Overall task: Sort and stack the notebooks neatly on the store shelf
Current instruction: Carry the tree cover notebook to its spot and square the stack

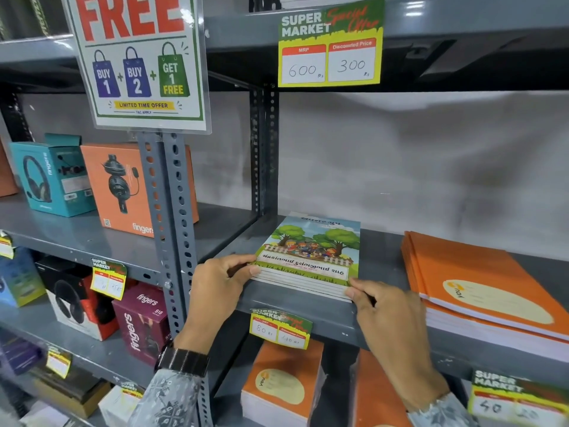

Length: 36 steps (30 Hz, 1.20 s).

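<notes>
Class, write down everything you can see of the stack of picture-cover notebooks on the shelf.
The stack of notebooks lies flat near the front edge of the grey metal shelf, several thin paper books deep, white page edges showing. The glossy top cover shows children under green trees, a white fence and a line of printed script. The left hand grips its near left corner and the right hand its near right corner. Orange notebooks lie apart to its right.
</notes>
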### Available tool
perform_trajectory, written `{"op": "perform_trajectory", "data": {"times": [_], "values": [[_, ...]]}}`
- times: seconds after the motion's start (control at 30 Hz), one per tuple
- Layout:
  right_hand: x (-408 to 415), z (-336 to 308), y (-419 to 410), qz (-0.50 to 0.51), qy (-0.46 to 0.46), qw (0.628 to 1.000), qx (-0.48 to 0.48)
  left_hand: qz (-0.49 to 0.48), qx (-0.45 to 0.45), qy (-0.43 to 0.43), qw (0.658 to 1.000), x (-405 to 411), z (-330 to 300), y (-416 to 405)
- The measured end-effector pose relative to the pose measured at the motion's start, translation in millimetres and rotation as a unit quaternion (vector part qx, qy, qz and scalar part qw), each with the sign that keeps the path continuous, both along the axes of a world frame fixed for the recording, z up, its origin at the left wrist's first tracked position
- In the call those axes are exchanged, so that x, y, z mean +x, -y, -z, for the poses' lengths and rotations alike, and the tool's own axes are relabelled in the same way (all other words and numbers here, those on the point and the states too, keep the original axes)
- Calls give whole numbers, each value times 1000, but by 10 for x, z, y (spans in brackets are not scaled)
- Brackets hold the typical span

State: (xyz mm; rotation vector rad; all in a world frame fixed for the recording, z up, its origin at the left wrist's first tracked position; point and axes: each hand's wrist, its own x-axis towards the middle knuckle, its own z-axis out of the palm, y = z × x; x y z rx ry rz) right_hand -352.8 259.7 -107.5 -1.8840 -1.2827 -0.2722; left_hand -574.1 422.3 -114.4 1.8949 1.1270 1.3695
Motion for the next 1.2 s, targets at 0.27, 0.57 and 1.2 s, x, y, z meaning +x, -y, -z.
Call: {"op": "perform_trajectory", "data": {"times": [0.27, 0.57, 1.2], "values": [[-11, -15, 5, -5, -9, 1000, -7, 6, -30, -6, 1000, -8, -69, 45], [-36, -54, 33, -8, 0, 1000, -17, -4, -38, -1, 999, 1, -115, 107], [1431, -334, 1461, 97, 28, 993, 67, 120, 123, -113, 979, 1568, -397, 1510]]}}
